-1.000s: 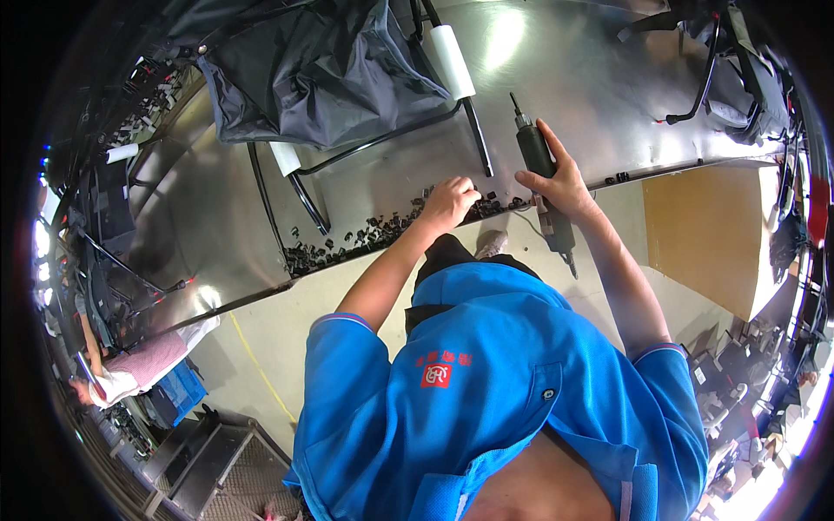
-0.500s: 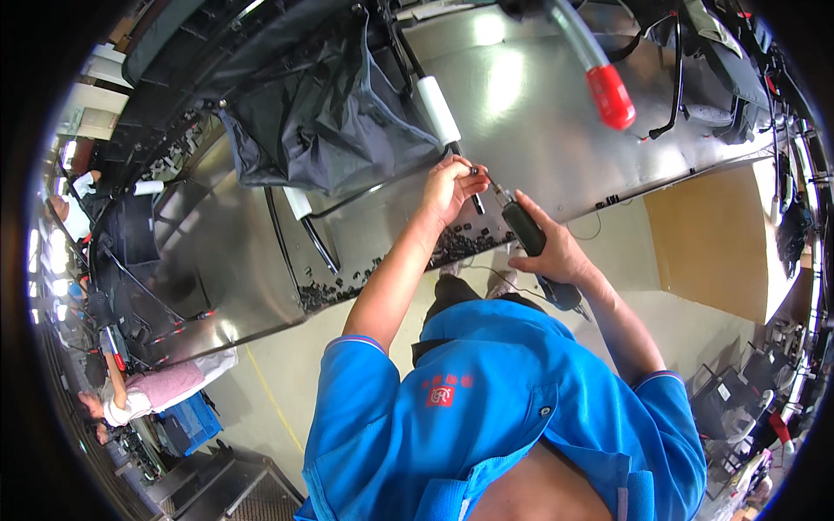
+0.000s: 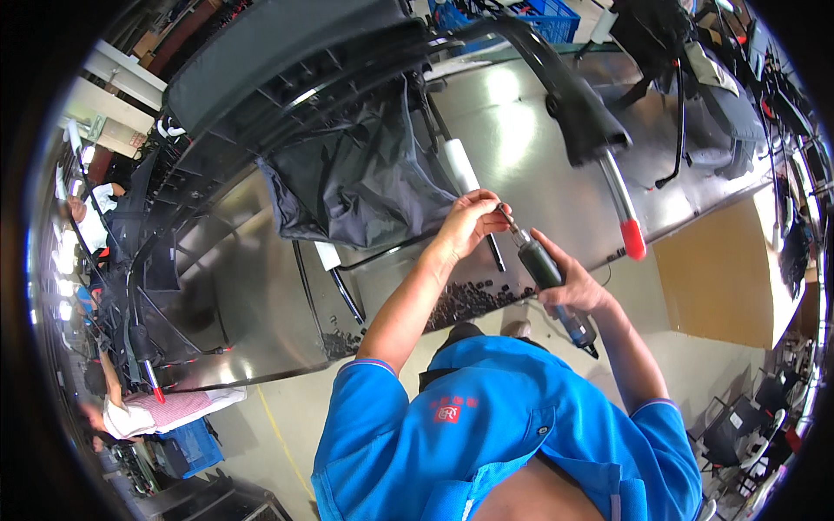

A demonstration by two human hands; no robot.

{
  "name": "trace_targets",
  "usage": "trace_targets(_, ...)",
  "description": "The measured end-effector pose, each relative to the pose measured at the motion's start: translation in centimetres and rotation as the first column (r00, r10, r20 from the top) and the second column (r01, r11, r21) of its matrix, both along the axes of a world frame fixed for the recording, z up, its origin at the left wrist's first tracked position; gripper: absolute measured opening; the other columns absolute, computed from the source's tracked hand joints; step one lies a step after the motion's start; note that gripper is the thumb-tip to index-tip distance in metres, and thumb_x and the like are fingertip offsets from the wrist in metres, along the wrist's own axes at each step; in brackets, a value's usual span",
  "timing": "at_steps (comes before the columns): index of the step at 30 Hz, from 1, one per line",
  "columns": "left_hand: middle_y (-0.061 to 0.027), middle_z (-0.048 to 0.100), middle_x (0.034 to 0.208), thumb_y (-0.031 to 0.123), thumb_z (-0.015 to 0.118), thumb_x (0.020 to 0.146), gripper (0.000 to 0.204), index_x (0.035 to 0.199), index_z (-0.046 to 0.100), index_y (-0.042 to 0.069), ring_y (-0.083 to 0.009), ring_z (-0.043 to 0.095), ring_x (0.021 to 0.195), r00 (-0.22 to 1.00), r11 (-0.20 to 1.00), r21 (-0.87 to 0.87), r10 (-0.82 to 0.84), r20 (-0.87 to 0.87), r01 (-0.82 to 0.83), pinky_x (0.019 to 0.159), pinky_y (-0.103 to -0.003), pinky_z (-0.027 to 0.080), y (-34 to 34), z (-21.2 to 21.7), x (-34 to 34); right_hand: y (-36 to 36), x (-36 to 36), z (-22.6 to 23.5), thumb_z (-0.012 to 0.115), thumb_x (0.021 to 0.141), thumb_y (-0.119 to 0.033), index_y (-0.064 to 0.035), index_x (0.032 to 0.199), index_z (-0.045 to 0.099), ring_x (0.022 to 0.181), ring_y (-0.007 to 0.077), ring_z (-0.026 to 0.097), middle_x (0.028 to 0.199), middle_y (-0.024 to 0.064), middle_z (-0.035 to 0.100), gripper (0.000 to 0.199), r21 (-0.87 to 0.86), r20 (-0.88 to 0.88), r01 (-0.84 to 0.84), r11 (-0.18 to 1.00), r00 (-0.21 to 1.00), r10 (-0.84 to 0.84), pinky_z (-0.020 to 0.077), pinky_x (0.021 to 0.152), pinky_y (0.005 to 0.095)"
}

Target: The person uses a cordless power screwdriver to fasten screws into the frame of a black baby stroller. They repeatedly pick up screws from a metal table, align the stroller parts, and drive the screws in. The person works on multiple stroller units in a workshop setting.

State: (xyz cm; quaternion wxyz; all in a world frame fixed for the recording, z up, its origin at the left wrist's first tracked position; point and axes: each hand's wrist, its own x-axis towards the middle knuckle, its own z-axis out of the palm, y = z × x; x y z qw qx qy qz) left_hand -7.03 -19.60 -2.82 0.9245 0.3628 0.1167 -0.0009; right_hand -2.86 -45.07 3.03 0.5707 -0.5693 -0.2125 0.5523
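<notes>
Power screwdriver (image 3: 539,263), dark-bodied, right of centre in the frame: logged first; the rest I list by size, from my remote view.
Table (image 3: 556,204): shiny metal, crossing the frame from lower left to upper right.
Black-framed assembly with dark grey fabric (image 3: 356,187): upper left to upper centre, over the table.
Brown board (image 3: 717,278): right of the frame, beside the table's near edge.
Red-capped tube (image 3: 634,239): right of centre, cap pointing down.
Hands: I have the right hand (image 3: 576,285) wrapped round the screwdriver's body, its bit slanting up and left; the left hand (image 3: 469,224), at centre, has thumb and fingertips pinched together at the bit's tip.
Small black parts (image 3: 473,300): heaped along the table's near edge, below the left hand.
Small dark piece (image 3: 501,207): in the left fingertips; too small for me to identify.
</notes>
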Motion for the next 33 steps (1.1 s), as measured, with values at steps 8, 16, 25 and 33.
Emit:
trace_targets(8,-0.0035,0.062,0.106,0.040,0.069,0.091,0.035,0.107,0.058,0.011,-0.0295,0.059,0.111,0.862,0.836,-0.229,0.506,-0.030,-0.498,0.098,-0.055,0.047,9.5,-0.8,14.0,4.3,-0.4,-1.0,0.082,0.070,-0.012,-0.0120,0.158,0.007,0.074,0.0180,0.062,0.093,0.0117,0.059,0.116,0.242,0.310,0.283,0.928,0.884,-0.350,0.0536,0.065,0.0308)
trace_targets(16,0.0039,0.057,0.073,0.030,0.059,0.096,0.021,0.083,0.058,0.014,-0.0128,0.056,0.069,0.804,0.793,-0.422,0.557,0.209,-0.439,0.075,-0.036,0.048,12.2,-5.5,19.3,6.4,-0.2,-0.9,0.087,0.070,-0.024,-0.0130,0.157,0.000,0.057,0.0172,0.061,0.075,0.0102,0.059,0.124,0.180,0.214,0.407,0.896,0.872,-0.439,0.0543,0.051,0.0315)
trace_targets(25,-0.0096,0.071,0.111,0.023,0.068,0.089,0.026,0.113,0.069,0.013,-0.0245,0.067,0.105,0.596,0.810,-0.345,0.584,0.552,-0.475,0.098,-0.039,0.052,13.9,-3.4,12.8,10.0,1.5,-0.9,0.080,0.073,-0.011,-0.0135,0.158,0.008,0.058,0.0149,0.061,0.085,0.0100,0.060,0.111,0.174,0.110,0.419,0.891,0.891,-0.440,0.0535,0.052,0.0290)
trace_targets(33,-0.0091,0.071,0.109,0.022,0.067,0.090,0.025,0.112,0.068,0.011,-0.0232,0.067,0.102,0.552,0.690,-0.187,0.687,0.473,-0.699,0.096,-0.038,0.052,9.8,-1.4,13.7,10.9,2.4,-1.1,0.083,0.074,-0.023,-0.0126,0.158,0.002,0.059,0.0177,0.061,0.075,0.0105,0.059,0.117,0.121,0.166,0.371,0.921,0.907,-0.387,0.0537,0.053,0.0312)
